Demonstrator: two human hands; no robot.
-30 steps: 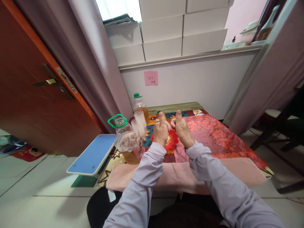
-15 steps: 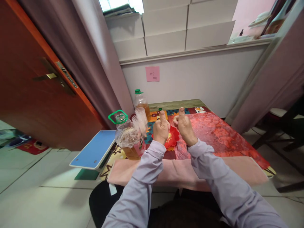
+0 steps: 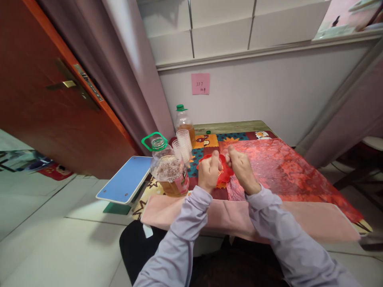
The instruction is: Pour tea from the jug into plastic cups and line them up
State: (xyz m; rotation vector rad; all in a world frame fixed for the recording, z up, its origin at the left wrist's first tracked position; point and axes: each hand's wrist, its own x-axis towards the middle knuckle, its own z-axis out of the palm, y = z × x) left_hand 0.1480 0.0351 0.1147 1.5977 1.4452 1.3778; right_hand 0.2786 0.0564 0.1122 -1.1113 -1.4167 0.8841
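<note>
My left hand (image 3: 209, 171) is closed in a fist with its thumb pointing up, and holds nothing. Just to its right, my right hand (image 3: 241, 166) is also curled shut and empty, thumb tilted toward the left one. A small gap lies between them. Both are held above a red scalloped dish (image 3: 226, 172), partly hidden behind them. To the left stands a big clear bottle (image 3: 170, 171) of amber liquid, its mouth uncapped within a green handle ring (image 3: 146, 142). Beside it are stacks of clear plastic cups (image 3: 184, 141).
A second amber bottle (image 3: 183, 119) with a green cap stands behind the cups. A loose green cap (image 3: 208, 132) lies at the table's back. A pink cloth (image 3: 314, 219) covers the front edge; a blue board (image 3: 125, 179) sits left, near a wooden door (image 3: 54, 111).
Both thumbs stood upright before; now the hands have turned so the thumbs lean forward and toward each other. The head view has shifted a little, tilting down and left.
</note>
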